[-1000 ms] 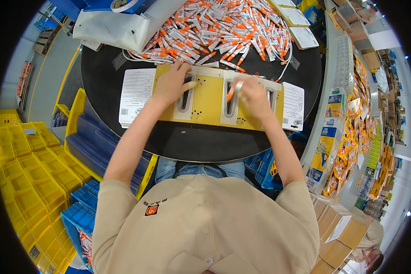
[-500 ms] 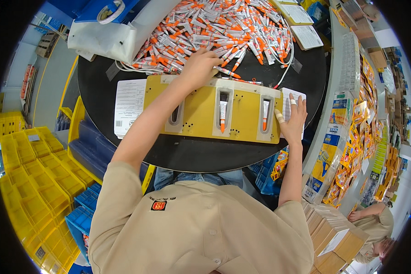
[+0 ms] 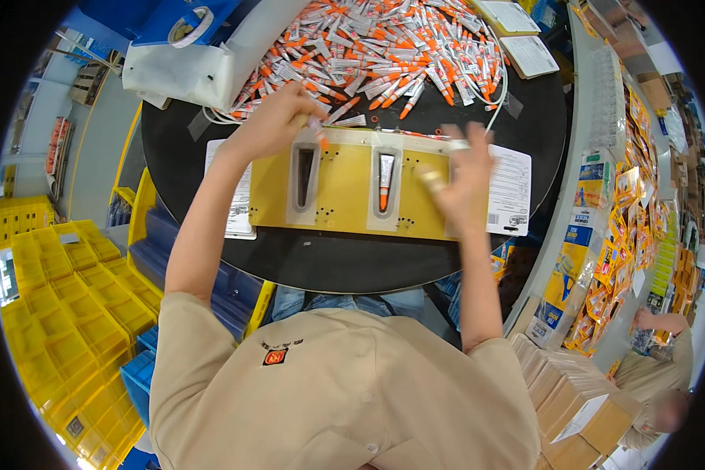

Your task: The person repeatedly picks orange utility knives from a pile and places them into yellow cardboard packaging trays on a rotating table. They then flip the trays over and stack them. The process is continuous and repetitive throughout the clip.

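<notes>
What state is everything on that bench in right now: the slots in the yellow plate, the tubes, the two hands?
Left slot: empty.
Middle slot: filled, one tube lying in it.
Right slot: hidden behind the right hand.
Left hand: closed on a small tube above the left slot.
Right hand: blurred, fingers spread, over the plate.
Tube pile: loose heap behind the plate.

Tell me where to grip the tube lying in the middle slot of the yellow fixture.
Pinch the tube across its wider white upper body, coming straight down from above. It lies flat in the middle slot, orange cap toward the person, and the slot walls seem to leave only the top exposed.
</notes>
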A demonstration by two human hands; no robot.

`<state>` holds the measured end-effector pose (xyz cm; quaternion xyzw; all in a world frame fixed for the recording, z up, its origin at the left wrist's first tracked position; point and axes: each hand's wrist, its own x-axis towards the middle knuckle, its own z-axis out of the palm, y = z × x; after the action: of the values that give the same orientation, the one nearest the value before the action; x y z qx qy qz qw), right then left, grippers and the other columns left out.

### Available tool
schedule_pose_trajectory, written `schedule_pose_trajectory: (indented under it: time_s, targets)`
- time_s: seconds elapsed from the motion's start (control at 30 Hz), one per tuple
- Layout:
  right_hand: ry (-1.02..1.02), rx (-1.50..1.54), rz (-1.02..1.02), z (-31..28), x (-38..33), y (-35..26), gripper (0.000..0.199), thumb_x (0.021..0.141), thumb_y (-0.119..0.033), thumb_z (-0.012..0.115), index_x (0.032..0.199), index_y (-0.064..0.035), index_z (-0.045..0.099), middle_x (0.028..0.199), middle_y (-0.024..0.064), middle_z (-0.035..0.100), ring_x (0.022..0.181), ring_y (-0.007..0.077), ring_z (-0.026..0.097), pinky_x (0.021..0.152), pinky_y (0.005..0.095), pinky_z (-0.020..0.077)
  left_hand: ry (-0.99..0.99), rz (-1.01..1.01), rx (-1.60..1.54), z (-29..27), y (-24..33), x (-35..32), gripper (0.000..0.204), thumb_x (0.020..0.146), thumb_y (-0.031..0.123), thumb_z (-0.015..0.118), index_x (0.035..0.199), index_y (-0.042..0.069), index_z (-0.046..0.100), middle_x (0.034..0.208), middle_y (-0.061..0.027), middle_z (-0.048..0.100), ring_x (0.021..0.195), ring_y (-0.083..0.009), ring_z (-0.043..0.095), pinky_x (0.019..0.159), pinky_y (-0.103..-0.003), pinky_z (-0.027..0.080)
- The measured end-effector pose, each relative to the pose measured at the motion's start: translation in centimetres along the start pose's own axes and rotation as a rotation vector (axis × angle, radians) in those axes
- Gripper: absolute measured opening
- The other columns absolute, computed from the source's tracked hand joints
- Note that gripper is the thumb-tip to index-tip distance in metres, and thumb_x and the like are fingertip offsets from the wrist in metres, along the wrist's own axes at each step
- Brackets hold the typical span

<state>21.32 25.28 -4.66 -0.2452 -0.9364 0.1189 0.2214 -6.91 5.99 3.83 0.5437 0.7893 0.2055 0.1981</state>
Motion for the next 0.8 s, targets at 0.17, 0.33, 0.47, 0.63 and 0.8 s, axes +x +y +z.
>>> schedule_pose_trajectory:
  time_s: [0.17, 0.33, 0.47, 0.63, 0.8]
  targets:
    - [-0.148, -0.270, 0.748, -1.4, -3.8, 14.8, 0.087, 0.079, -0.062, 0.065, 0.140, -0.0045, 0.043, 0.148, 0.0252, 0.033, 0.138, 0.0417, 0.029, 0.104, 0.0600, 0.0314, -0.043, 0.011, -0.021, 4.0, -1.7, -4.2, 0.032, 0.080, -0.002, 0.052, 0.111, 0.004, 0.055, 0.106, -0.0174, 0.058, 0.102, -0.0339, 0.056, 0.089, -0.041, 0.045]
    - [0.056, -0.047, 0.643, 1.8, -7.0, 19.4, 0.068, 0.087, -0.053, 0.061, 0.136, -0.0084, 0.050, 0.139, 0.0265, 0.045, 0.133, 0.0410, 0.038, 0.105, 0.0482, 0.0353, 0.214, -0.114, -0.144, 7.7, -1.8, -6.1, 0.035, 0.081, -0.004, 0.054, 0.115, 0.003, 0.053, 0.119, -0.0172, 0.049, 0.091, -0.0298, 0.057, 0.082, -0.038, 0.049]
    - [0.274, -0.250, 0.505, 0.2, -6.1, 15.5, 0.051, 0.089, -0.041, 0.062, 0.127, -0.0074, 0.059, 0.127, 0.0244, 0.056, 0.118, 0.0395, 0.052, 0.097, 0.0445, 0.0419, 0.707, -0.217, 0.112, 6.8, -5.1, -9.3, 0.048, 0.080, 0.017, 0.069, 0.121, -0.001, 0.051, 0.128, -0.0210, 0.044, 0.105, -0.0360, 0.054, 0.087, -0.044, 0.047]
    - [0.374, -0.191, 0.583, -7.6, -3.8, 6.0, 0.039, 0.091, -0.030, 0.062, 0.121, -0.0057, 0.063, 0.105, 0.0201, 0.065, 0.099, 0.0367, 0.060, 0.083, 0.0461, 0.0475, 0.648, -0.750, 0.302, 6.7, -12.8, -14.4, 0.086, 0.074, 0.046, 0.076, 0.133, -0.006, 0.043, 0.146, -0.0226, 0.037, 0.129, -0.0425, 0.037, 0.105, -0.051, 0.032]
    - [0.395, 0.175, 0.218, -3.9, -3.7, -4.6, 0.027, 0.095, -0.022, 0.056, 0.106, 0.0019, 0.060, 0.088, 0.0231, 0.065, 0.090, 0.0405, 0.062, 0.075, 0.0444, 0.0483, 0.675, -0.562, 0.368, 4.7, -10.7, -15.2, 0.061, 0.082, 0.026, 0.070, 0.132, 0.001, 0.047, 0.129, -0.0215, 0.055, 0.116, -0.0363, 0.052, 0.095, -0.046, 0.043]
